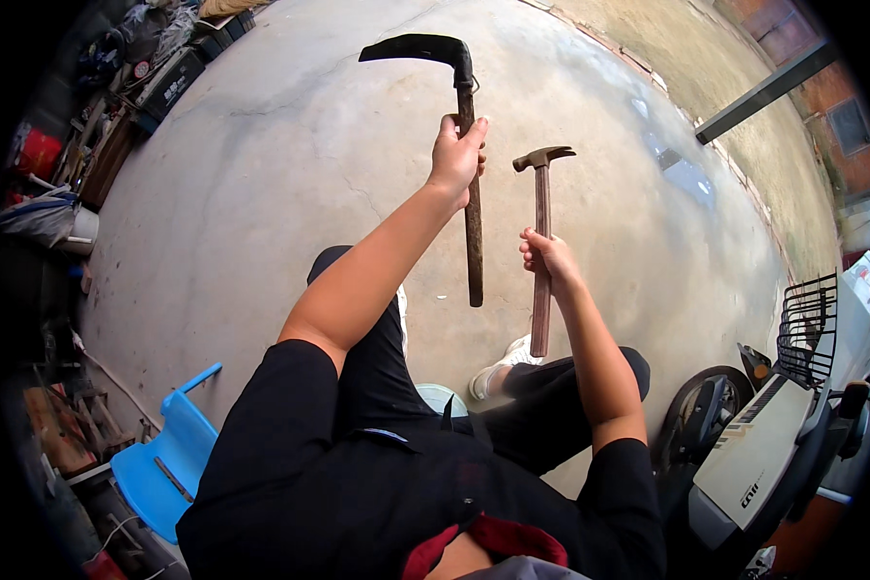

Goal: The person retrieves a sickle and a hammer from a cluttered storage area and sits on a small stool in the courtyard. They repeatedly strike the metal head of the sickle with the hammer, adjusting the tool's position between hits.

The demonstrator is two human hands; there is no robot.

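Note:
My left hand [457, 159] is wrapped round the upper part of the wooden handle of a sickle [474, 256]. Its dark curved blade points left at the top of the handle, and the handle's lower end hangs free above the concrete floor. To the right of it, my right hand [549, 256] grips a claw hammer [542, 198] about midway down its brown wooden handle. The hammer stands upright, its rusty head on top with the claw toward the right. The two tools are held apart, side by side, in front of my knees.
A blue plastic chair [169, 449] with a thin stick on it stands at the lower left. Boxes, bags and a white bucket [83, 232] line the left wall. On the right is a parked scooter [754, 445] with a black wire basket [808, 324]. A grey post [764, 92] rises at the far right.

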